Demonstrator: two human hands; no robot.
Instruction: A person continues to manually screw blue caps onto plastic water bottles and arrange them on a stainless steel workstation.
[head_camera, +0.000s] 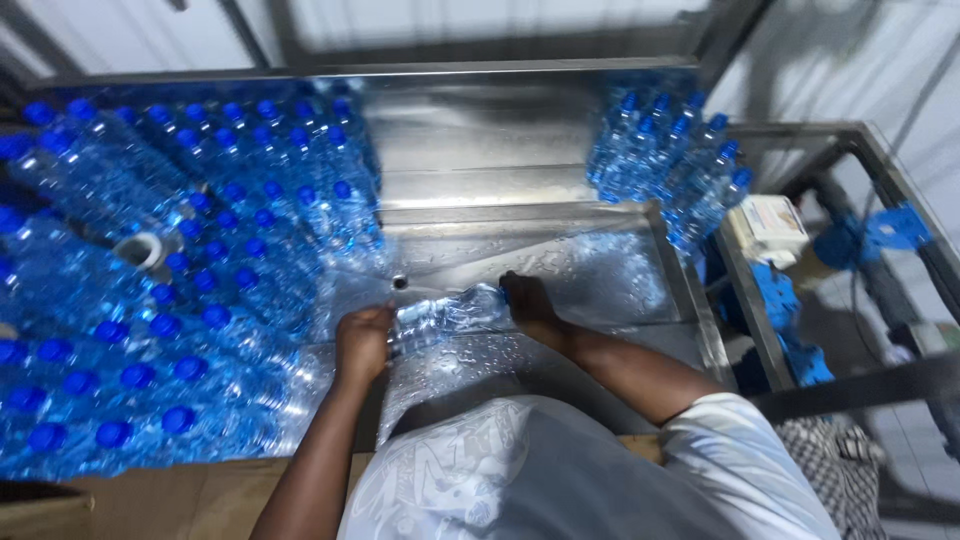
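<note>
a steel table (480, 160) fills the centre, wet and glaring under bright light. pale walls (420, 20) at twelve o'clock. a metal frame (870, 140) at three o'clock stands over grey floor (905, 430).

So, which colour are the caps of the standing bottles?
Blue. The caps show best in the head view, on the clear bottles at the left.

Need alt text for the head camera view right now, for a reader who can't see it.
A person's left hand and right hand hold a clear water bottle on its side over a wet steel table. Upright blue-capped bottles crowd the left, and a smaller cluster stands at the back right.
</note>
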